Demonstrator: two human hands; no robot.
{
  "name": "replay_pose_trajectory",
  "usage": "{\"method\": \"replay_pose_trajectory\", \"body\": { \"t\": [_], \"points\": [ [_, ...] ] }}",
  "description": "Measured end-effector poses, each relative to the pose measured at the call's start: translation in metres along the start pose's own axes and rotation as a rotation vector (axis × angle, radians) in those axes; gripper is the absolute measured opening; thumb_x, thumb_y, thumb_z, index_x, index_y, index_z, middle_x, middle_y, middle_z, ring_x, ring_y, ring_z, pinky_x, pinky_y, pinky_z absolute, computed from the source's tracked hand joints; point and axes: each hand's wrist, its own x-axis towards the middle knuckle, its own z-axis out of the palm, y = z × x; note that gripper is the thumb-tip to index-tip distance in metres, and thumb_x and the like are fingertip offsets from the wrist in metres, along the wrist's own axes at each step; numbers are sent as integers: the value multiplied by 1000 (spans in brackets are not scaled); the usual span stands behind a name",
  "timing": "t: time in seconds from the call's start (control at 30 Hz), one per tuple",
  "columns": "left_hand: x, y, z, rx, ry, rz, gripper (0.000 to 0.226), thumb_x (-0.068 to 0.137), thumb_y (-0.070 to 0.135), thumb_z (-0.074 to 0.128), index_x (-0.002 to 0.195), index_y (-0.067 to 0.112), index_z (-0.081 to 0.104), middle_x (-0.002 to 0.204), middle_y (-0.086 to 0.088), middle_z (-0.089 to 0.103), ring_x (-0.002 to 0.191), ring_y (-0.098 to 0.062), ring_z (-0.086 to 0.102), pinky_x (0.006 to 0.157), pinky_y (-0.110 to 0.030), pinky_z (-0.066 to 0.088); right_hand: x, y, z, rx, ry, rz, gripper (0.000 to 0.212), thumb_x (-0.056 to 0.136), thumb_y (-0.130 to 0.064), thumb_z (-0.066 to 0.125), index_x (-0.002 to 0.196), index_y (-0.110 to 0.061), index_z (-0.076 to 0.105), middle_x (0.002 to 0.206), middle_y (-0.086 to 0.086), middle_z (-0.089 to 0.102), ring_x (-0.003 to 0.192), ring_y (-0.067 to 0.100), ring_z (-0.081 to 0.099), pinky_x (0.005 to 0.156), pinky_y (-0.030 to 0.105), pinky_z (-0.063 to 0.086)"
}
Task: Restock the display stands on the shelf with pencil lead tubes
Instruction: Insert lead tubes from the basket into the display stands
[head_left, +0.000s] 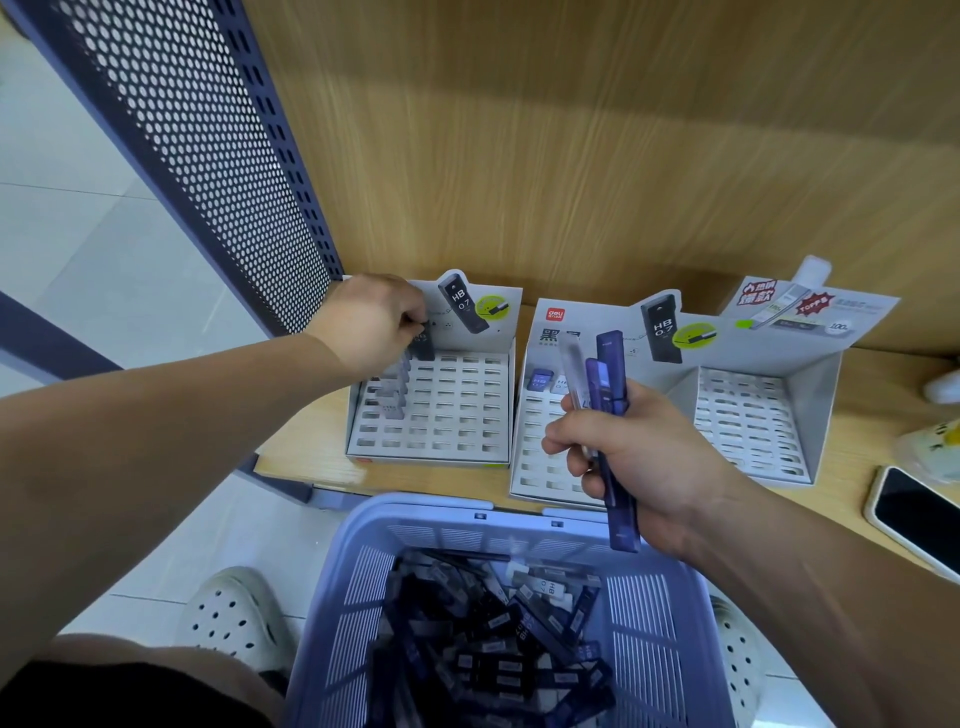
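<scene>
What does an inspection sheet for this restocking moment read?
Surface: wooden shelf, carrying three display stands.
Job's things: left stand holds a few tubes on its left side; middle stand two tubes at the back; right stand's visible slots empty; basket full of loose tubes.
Clutter: phone at the shelf's right end.
Hands: left hand pinches a dark tube over the left stand; right hand grips several tubes.
Cables: nothing seen.
Surroundings: perforated metal panel, tiled floor.

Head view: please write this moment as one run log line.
left hand: pinching dark tube at left stand | right hand: holding spare tubes | basket: loose tubes inside
</scene>
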Motion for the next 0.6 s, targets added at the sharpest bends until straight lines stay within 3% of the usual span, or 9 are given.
{"method": "replay_pose_trajectory", "body": {
  "t": [0.2,0.33,0.43,0.53,0.6],
  "points": [
    [4,-9,10,110,-42,56,13,84,7,62,75,13,68,79,-2,64,73,-28,60,66,-45,54,1,1,1,-6,-5,4,25,80,3,71,97,-10,59,74,13,66,53,16,51,44,25,38],
    [2,-6,19,316,-87,93,14,82,2,63,81,11,73,92,-4,61,81,-28,58,63,-35,50,-1,0,0,-12,-21,8,24,81,3,71,96,-11,58,72,11,65,52,15,50,44,24,38],
    [-1,-4,17,340,-72,142,18,85,18,58,87,14,76,99,-5,64,91,-30,58,72,-41,54,-3,-1,0,-17,-69,6,23,82,-1,75,92,-12,58,67,5,61,52,13,49,43,23,37],
    [-9,38,-9,-4,-116,-84,34,95,46,43,89,26,69,94,8,62,85,-13,60,74,-34,52,-5,-3,1,-30,-114,7,24,82,-3,76,86,-14,56,63,2,57,50,13,47,43,23,36],
    [-17,82,-22,-589,-249,-313,25,99,42,54,96,21,68,87,5,66,70,-10,60,65,-28,50,-7,-4,2,-60,-143,10,25,82,-2,76,85,-15,55,60,0,55,50,13,47,42,23,36]
  ]
}}
